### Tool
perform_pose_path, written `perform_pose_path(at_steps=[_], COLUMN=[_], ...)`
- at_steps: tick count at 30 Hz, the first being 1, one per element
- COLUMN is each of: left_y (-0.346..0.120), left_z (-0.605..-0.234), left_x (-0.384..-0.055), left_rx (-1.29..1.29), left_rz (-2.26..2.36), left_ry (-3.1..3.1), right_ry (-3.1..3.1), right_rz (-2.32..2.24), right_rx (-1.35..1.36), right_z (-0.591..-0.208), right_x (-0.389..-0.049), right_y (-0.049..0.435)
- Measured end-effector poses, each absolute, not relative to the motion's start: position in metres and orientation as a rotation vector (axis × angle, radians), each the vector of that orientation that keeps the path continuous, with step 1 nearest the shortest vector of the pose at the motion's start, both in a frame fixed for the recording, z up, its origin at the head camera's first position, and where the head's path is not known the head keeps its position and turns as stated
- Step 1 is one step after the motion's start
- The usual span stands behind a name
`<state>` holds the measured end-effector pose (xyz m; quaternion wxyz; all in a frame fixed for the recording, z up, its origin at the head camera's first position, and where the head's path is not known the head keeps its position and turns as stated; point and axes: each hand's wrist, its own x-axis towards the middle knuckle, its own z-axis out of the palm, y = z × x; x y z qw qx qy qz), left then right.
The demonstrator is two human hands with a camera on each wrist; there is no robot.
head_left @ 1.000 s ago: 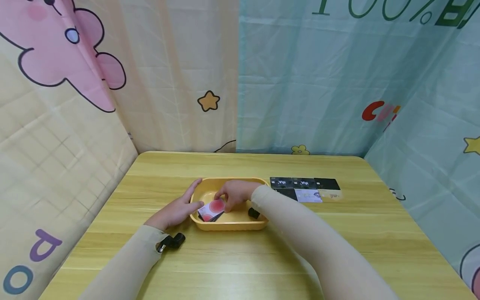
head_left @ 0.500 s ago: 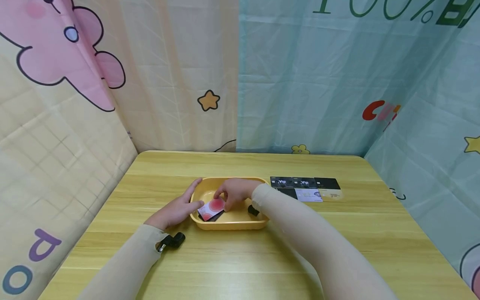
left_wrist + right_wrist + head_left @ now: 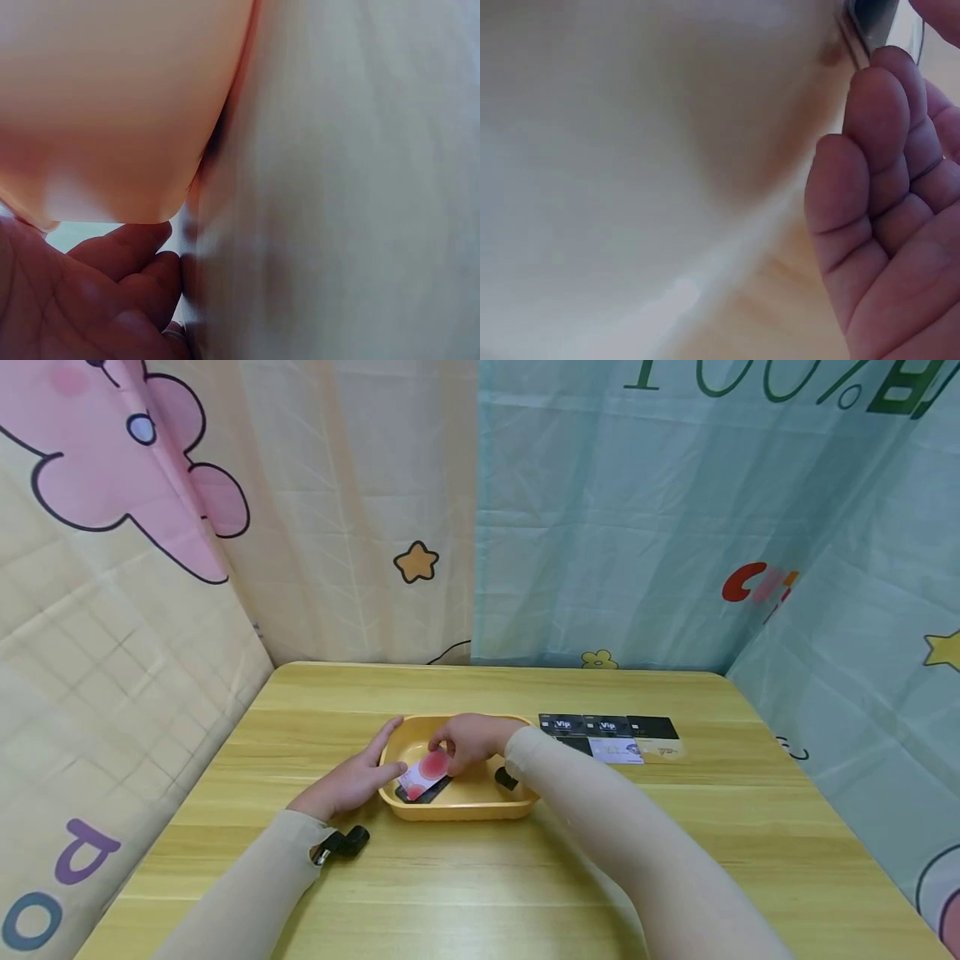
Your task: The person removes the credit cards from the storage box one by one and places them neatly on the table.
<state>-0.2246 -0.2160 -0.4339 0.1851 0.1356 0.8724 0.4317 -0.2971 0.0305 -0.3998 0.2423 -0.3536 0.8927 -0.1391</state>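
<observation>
Left grip (image 3: pixel 90 296) apparently touching end of orange tray (image 3: pixel 112 112) — pale tabletop (image 3: pixel 360 187) alongside, blurred.

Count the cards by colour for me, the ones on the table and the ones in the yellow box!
Black cards on the table: 4
White card on the table: 1
Gold card on the table: 1
Pink-and-white card in the yellow box: 1
Total: 7, plus something dark underneath that I can't count.

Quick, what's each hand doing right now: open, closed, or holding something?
Left hand: holding the yellow tray at its left end.
Right hand: closed, pinching a pink-and-white card.
</observation>
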Motion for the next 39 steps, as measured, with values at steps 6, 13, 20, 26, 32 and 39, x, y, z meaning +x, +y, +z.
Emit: perform_pose_path(at_steps=[6,13,20,26,32,39], left_y=[-0.217,-0.219,-0.219,-0.219,-0.218,-0.217], left_z=[-0.436,-0.44,-0.44,-0.441,-0.437,-0.432], left_x=[-0.224,-0.224,-0.223,-0.223,-0.223,-0.223], left_rx=[0.387,0.417,0.412,0.411,0.425,0.416], left_rz=[1.219,1.233,1.241,1.235,1.212,1.198], left_ry=[2.468,2.484,2.484,2.492,2.501,2.495], right_ry=[2.48,2.465,2.483,2.511,2.522,2.533], right_rz=[-0.364,-0.405,-0.435,-0.461,-0.548,-0.687], right_rx=[-1.028,-1.038,-1.003,-0.948,-0.911,-0.848], right_z=[-0.388,-0.377,-0.369,-0.361,-0.352,-0.341], right_x=[-0.294,-0.291,-0.288,-0.287,-0.286,-0.285], right_y=[0.034,0.042,0.057,0.072,0.092,0.121])
